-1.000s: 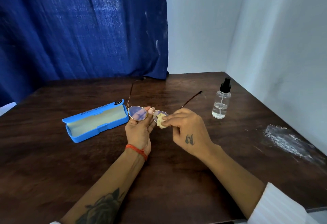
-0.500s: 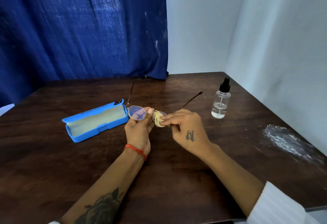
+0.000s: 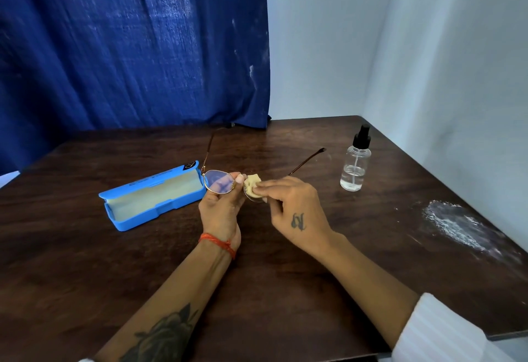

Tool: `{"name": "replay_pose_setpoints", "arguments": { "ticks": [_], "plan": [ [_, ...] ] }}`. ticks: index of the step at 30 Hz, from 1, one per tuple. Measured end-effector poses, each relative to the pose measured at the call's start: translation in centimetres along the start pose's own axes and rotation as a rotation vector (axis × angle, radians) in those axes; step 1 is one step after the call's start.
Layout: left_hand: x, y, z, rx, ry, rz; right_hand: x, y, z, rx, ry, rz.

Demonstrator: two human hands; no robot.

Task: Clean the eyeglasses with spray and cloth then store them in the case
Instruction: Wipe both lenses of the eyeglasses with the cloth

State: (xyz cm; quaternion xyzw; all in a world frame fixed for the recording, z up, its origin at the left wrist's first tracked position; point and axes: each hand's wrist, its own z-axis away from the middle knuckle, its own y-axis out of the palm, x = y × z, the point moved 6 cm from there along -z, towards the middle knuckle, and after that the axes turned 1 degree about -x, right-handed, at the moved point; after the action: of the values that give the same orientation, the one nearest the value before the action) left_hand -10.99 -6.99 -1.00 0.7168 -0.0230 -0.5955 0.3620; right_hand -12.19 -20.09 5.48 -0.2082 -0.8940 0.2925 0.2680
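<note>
Thin gold-rimmed eyeglasses (image 3: pixel 218 180) with their temples unfolded away from me are held above the table. My left hand (image 3: pixel 221 210) grips them at the bridge, beside the left lens. My right hand (image 3: pixel 291 207) pinches a small cream cloth (image 3: pixel 252 185) against the right lens, which the cloth and fingers mostly hide. The blue glasses case (image 3: pixel 151 198) lies open on the table just left of my left hand, its pale lining showing. A clear spray bottle (image 3: pixel 355 161) with a black pump top stands upright to the right.
The dark wooden table (image 3: pixel 271 290) meets a white wall on the right and a blue curtain (image 3: pixel 128 41) at the back. A white powdery smear (image 3: pixel 457 224) marks the table near the right edge.
My right hand has shifted the cloth slightly left and up over the right lens. The glasses and my left hand have stayed almost still.
</note>
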Motion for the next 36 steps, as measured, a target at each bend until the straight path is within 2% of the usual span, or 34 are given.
{"name": "replay_pose_setpoints", "arguments": {
  "ticks": [4, 11, 16, 21, 25, 29, 36],
  "plan": [
    [0.1, 0.0, 0.0, -0.034, -0.018, 0.004, -0.6, -0.6, 0.2, -0.001, 0.029, -0.012],
    [-0.1, 0.1, 0.1, -0.029, -0.017, 0.014, -0.5, 0.0, 0.2, -0.007, 0.031, 0.170],
    [0.0, 0.0, 0.1, -0.016, 0.008, 0.008, 0.1, 0.6, 0.2, 0.004, 0.013, 0.034],
    [0.0, -0.1, 0.0, -0.035, 0.000, 0.007, -0.7, 0.1, 0.3, 0.025, 0.072, -0.084],
    [-0.1, -0.1, 0.0, -0.049, 0.006, -0.011, -1.1, -0.4, 0.3, 0.009, 0.099, 0.087],
    [-0.2, -0.1, 0.1, -0.030, 0.015, -0.044, -0.6, -0.1, 0.3, -0.036, 0.045, 0.185],
    [0.0, -0.2, 0.1, 0.017, 0.053, -0.090, 0.0, 0.9, 0.3, -0.022, 0.073, -0.010]
  ]
}}
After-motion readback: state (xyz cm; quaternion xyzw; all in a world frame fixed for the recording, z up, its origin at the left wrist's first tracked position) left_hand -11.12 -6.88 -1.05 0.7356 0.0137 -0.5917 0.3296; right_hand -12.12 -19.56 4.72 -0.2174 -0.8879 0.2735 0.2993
